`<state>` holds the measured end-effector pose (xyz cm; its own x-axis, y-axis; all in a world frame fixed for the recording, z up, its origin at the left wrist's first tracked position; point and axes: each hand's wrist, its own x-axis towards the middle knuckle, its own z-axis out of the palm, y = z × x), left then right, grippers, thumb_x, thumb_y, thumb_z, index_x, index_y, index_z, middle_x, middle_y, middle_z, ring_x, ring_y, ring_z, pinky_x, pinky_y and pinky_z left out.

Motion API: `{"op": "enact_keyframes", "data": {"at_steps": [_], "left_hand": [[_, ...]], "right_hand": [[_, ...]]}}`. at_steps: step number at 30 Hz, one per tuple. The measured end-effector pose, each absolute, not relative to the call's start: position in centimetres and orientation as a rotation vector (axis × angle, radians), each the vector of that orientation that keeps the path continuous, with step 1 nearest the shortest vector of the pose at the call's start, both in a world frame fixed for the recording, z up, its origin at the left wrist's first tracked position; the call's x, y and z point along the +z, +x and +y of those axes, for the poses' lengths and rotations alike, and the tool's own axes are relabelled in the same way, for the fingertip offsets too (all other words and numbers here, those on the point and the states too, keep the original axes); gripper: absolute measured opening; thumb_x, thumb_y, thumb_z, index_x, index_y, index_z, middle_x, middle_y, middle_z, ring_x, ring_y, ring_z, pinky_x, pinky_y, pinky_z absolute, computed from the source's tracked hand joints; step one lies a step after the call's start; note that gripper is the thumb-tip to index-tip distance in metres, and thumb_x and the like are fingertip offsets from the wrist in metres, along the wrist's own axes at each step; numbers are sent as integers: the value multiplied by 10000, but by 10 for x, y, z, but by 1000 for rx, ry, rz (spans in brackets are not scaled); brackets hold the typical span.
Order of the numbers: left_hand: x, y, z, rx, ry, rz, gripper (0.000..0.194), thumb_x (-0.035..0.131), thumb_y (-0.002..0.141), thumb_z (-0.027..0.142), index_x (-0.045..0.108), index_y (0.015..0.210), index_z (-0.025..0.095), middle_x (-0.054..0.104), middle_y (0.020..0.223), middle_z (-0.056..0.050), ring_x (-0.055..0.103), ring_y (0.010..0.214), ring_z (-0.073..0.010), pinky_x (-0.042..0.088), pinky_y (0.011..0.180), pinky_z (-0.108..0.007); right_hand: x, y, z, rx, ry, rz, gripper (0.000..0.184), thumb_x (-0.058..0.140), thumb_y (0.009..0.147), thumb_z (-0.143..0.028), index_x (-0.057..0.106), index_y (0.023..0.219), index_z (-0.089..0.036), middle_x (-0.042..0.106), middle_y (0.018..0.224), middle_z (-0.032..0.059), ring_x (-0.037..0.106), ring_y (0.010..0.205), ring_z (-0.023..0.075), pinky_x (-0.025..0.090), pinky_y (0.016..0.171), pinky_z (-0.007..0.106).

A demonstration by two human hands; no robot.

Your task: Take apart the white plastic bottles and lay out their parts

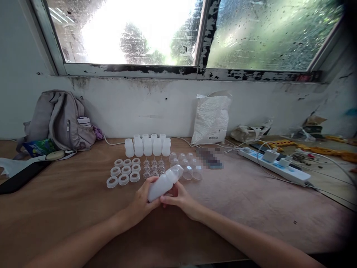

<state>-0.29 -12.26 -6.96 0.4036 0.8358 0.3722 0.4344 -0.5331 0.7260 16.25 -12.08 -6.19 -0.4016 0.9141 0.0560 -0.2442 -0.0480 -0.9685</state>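
A white plastic bottle with a clear cap [165, 182] lies tilted between both hands, cap end pointing up and to the right. My left hand [143, 203] wraps round its lower body. My right hand [181, 199] grips it from below and the right, fingers closed on it. Just beyond stand several white bottles [147, 146], rows of white rings [124, 172], small clear nipples [153, 167] and clear caps [186, 163] on the wooden table [69, 208].
A grey backpack [60, 119] leans on the wall at the left, with a dark flat object [19, 178] near it. A white bag [211, 118] stands at the back. A power strip [275, 165] with cables lies to the right.
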Motion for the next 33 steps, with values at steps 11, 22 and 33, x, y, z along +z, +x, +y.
{"op": "enact_keyframes", "data": {"at_steps": [11, 22, 33], "left_hand": [[-77, -6, -112, 989, 2232, 1082, 435, 462, 775, 191, 374, 1197, 250, 444, 1202, -82, 404, 1130, -226, 358, 941, -422], [-78, -5, -111, 877, 2479, 936, 299, 452, 735, 87, 517, 998, 214, 528, 1055, -69, 428, 1061, -201, 387, 923, -354], [-24, 32, -52, 957, 2819, 1019, 233, 373, 820, 165, 506, 1008, 201, 543, 1043, -72, 464, 1014, -189, 372, 888, -326]], "right_hand": [[9, 216, 46, 368, -1215, -1464, 459, 639, 616, -426, 531, 942, -123, 611, 911, 100, 555, 793, 202, 441, 666, 302], [-33, 237, 145, 417, -1694, -1538, 481, 657, 604, -306, 508, 1016, -107, 592, 949, 113, 556, 883, 243, 453, 640, 275], [-47, 238, 151, 711, -1822, -1647, 295, 482, 839, -287, 488, 1093, -136, 521, 1082, 74, 540, 918, 184, 464, 765, 374]]}}
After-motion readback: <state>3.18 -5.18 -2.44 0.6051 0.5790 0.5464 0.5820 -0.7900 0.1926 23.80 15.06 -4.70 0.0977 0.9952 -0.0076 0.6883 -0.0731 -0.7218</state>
